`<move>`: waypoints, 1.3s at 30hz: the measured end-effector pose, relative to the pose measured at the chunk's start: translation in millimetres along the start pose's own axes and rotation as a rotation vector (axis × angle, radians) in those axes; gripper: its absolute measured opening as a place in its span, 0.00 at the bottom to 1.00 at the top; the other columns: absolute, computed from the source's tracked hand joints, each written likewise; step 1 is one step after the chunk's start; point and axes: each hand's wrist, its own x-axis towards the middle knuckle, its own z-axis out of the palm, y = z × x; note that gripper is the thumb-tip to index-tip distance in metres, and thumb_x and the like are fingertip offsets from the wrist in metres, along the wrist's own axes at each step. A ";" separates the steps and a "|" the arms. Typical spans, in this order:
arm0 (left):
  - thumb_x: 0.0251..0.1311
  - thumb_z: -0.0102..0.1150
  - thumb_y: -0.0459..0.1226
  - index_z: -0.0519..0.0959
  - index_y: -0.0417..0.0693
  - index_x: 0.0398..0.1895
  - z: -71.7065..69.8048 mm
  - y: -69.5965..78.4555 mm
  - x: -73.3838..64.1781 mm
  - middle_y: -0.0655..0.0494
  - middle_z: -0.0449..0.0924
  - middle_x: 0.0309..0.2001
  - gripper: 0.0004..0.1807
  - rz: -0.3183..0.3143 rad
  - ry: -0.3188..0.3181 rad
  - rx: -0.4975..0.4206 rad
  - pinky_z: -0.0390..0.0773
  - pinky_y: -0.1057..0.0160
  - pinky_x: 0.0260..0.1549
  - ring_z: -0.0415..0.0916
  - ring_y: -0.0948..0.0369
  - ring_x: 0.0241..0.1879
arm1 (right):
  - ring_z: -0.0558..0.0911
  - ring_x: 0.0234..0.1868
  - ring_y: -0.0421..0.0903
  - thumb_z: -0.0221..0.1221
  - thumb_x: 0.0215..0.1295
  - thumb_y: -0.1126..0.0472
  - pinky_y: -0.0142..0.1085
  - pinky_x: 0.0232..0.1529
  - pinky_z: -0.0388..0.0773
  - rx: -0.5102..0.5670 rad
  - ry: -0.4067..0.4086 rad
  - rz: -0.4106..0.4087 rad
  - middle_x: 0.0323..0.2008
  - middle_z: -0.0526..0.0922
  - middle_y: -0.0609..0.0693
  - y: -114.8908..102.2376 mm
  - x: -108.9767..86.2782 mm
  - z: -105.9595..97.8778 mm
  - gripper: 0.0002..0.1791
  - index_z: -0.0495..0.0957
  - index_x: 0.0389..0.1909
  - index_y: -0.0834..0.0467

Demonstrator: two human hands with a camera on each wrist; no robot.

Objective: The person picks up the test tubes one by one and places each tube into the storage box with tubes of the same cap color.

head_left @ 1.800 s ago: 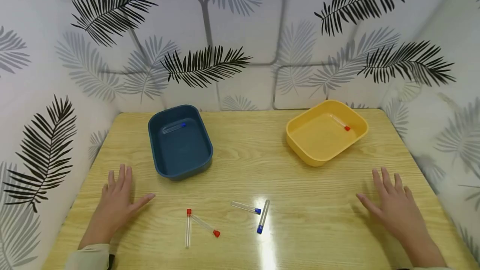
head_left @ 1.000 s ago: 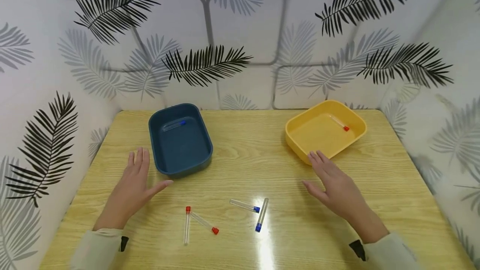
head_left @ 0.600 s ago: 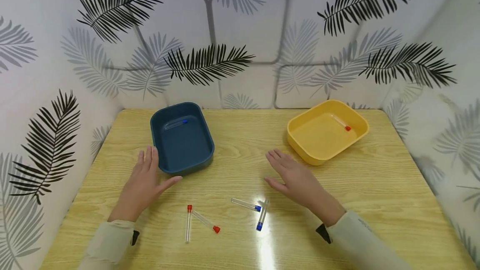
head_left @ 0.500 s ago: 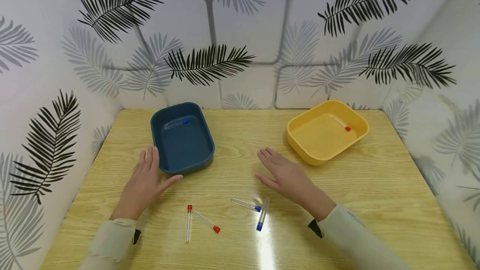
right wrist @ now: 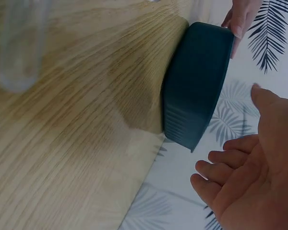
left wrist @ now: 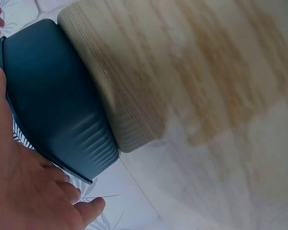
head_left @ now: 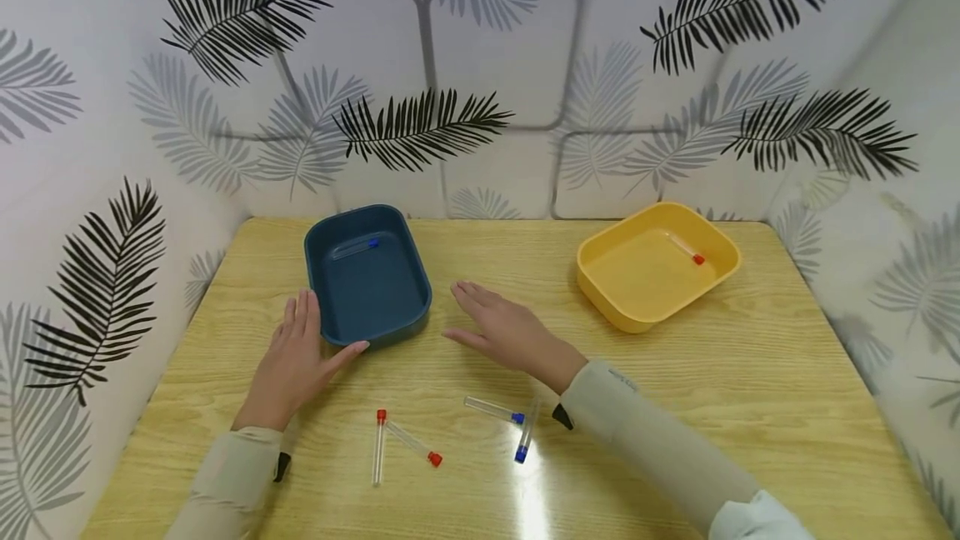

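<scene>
My left hand is at the near left corner of a dark blue bin. Its fingers lie along the bin's left side, with the thumb at the front rim, also at the rim in the right wrist view. To the right of the bin, my right hand hovers with straight fingers and holds nothing; a gap shows between it and the bin wall. Inside the bin lies a clear test tube with a blue cap. The left wrist view shows the bin's dark side beside the left palm.
A yellow bin with a red-capped test tube stands at the back right. Nearer the front lie two red-capped tubes and two blue-capped tubes, below my right forearm and between the hands. Leaf-patterned cloth backs the wooden table.
Both hands have moved inward from the table's sides. My right hand has swept left past the yellow bin towards the blue one; my left hand has come up to the blue bin's corner.
</scene>
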 end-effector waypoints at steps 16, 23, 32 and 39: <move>0.50 0.42 0.72 0.32 0.35 0.71 -2.0 3.5 7.5 0.36 0.33 0.71 0.63 0.006 -0.036 -0.033 0.48 0.39 0.61 0.31 0.43 0.70 | 0.53 0.70 0.48 0.43 0.64 0.33 0.41 0.65 0.58 0.087 -0.079 0.026 0.71 0.50 0.55 -10.0 46.0 22.4 0.45 0.46 0.72 0.60; 0.49 0.44 0.73 0.31 0.37 0.71 -2.8 2.8 10.3 0.37 0.29 0.71 0.64 -0.009 -0.058 -0.082 0.51 0.39 0.60 0.31 0.44 0.70 | 0.62 0.66 0.49 0.49 0.67 0.43 0.38 0.60 0.65 0.075 0.039 -0.039 0.67 0.58 0.59 -9.3 48.4 28.8 0.39 0.54 0.69 0.65; 0.48 0.44 0.73 0.31 0.38 0.71 -2.8 3.7 12.6 0.37 0.31 0.72 0.64 -0.011 -0.064 -0.080 0.50 0.40 0.61 0.32 0.44 0.70 | 0.65 0.64 0.52 0.52 0.64 0.44 0.39 0.58 0.68 0.074 0.077 -0.020 0.66 0.61 0.61 -7.8 48.7 28.6 0.38 0.59 0.67 0.64; 0.48 0.42 0.74 0.33 0.35 0.71 0.6 6.6 15.8 0.35 0.35 0.71 0.65 0.026 -0.044 -0.026 0.52 0.39 0.61 0.36 0.42 0.70 | 0.63 0.65 0.52 0.51 0.65 0.43 0.39 0.57 0.69 -0.038 0.092 -0.021 0.66 0.61 0.61 -8.5 42.6 26.3 0.38 0.60 0.67 0.64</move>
